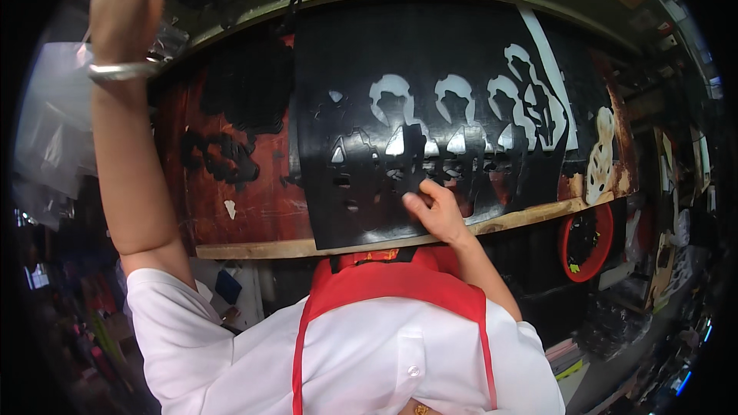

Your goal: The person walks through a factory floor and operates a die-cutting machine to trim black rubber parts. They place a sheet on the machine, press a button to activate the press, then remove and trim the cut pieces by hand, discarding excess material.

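**Right hand on a punched black sheet, left hand raised high**

A large black sheet (430, 69) lies across the counter (254, 207), a worn reddish-brown board with a pale wooden edge along its near side. The sheet is riddled with cut-out holes: a row of rounded, head-like shapes across the middle, small triangles just below them, and a tall white strip toward the far right.

The right hand (437, 211) rests on the near part of the sheet, its grip pressed together with thumb and fingertips pinching the sheet beside a cut-out.

The left hand (123, 0) is lifted to the far left, with a silver bangle (123, 71) at the wrist. Its grip closes on something dark, but what it is cannot be told.

Loose black cut pieces (227, 157) lie in a heap on the counter left of the sheet. A pale cut-out scrap (601, 155) sits at the right edge. Lower right, below the counter, a red round basin (607, 223) holds dark scraps. Clear plastic bags (54, 138) hang at the far left.
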Tool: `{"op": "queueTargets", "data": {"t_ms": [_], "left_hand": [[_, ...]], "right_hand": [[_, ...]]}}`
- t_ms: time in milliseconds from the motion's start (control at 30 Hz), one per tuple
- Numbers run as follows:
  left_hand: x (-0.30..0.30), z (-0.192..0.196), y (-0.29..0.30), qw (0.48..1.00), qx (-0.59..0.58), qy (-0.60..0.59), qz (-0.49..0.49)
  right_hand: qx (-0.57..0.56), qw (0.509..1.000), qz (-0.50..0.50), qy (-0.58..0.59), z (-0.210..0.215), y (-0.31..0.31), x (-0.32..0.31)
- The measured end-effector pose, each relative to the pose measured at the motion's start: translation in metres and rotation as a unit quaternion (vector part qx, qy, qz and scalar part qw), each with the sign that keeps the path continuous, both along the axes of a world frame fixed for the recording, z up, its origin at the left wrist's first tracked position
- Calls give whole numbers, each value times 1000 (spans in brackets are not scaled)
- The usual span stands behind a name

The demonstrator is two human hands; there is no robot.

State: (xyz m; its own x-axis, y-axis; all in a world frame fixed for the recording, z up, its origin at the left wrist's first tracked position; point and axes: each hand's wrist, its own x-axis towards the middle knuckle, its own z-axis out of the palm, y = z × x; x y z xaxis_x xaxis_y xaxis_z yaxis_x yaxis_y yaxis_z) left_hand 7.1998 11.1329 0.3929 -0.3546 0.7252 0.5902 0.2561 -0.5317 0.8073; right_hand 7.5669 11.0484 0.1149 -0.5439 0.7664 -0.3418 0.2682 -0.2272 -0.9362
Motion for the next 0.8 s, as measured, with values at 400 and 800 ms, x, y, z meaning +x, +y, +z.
{"op": "queueTargets", "data": {"t_ms": [400, 800], "left_hand": [[141, -256, -163, 855, -79, 462, -222], [134, -232, -137, 955, -260, 18, -143]], "right_hand": [[-281, 879, 171, 344, -40, 18, -36], [-84, 920, 172, 341, -26, 7, -36]]}}
